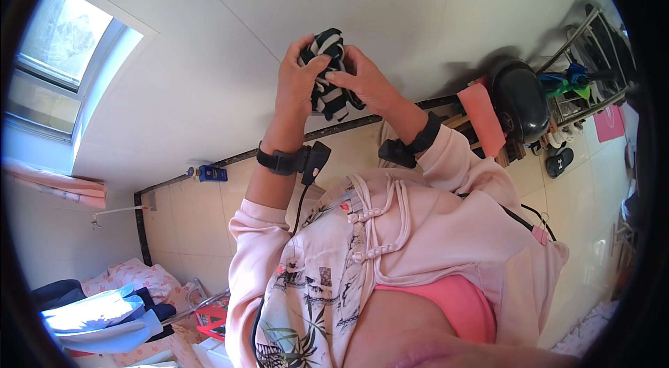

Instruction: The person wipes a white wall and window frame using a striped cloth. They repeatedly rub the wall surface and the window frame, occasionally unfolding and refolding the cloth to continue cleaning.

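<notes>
A bunched cloth with dark and white stripes point(332, 99) is held up in front of a pale wall, between both of my hands. My left hand point(300, 75) grips its left side, the thumb lying across the folds. From the right, my right hand point(373, 80) pinches it, with the thumb pointing in towards the middle. The fabric is folded and crumpled, so I cannot tell what kind of item it is. A black strap with a small device point(315, 163) is on my left wrist, and a similar strapped device point(400, 152) on my right.
At left is a window point(62, 38). A blue bottle point(212, 173) stands by the wall's base. To the right are a salmon cloth point(483, 119), a glossy black helmet-like object point(520, 101), a metal rack point(567, 46) and a black slipper point(559, 162). Clothes point(99, 315) hang lower left.
</notes>
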A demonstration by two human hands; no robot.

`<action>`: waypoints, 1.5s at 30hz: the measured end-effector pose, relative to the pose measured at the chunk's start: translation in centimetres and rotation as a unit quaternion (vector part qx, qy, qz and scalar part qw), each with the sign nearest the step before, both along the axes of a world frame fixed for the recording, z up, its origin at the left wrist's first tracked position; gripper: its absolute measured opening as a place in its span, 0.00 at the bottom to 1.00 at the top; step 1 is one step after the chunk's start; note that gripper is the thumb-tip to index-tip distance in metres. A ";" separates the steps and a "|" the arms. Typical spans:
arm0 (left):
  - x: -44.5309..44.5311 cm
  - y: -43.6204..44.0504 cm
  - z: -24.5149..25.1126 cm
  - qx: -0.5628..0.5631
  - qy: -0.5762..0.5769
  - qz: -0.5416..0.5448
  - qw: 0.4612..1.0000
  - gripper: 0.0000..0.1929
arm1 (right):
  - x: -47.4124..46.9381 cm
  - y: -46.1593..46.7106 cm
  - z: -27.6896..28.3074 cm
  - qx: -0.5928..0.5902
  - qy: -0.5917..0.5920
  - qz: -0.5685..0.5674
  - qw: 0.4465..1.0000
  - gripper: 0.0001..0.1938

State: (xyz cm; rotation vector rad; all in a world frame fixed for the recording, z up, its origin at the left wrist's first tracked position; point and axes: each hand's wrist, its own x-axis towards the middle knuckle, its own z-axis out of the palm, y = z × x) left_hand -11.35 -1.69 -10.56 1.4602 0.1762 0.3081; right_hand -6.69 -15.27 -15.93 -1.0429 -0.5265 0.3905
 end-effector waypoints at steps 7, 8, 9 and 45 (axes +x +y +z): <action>-1.0 3.7 -2.5 -0.115 0.011 -0.129 0.985 0.36 | 2.1 -0.8 -0.4 0.173 0.159 0.031 0.972 0.10; -1.1 4.2 -3.0 -0.129 0.021 -0.139 0.982 0.37 | 2.4 -1.0 -0.1 0.195 0.159 0.038 0.967 0.10; -1.3 4.5 -3.6 -0.136 0.045 -0.137 0.980 0.38 | 2.7 -1.2 0.2 0.214 0.156 0.045 0.963 0.10; -6.5 11.1 -7.9 0.141 0.060 0.148 0.977 0.31 | 6.7 1.4 8.0 0.054 -0.130 0.013 0.990 0.09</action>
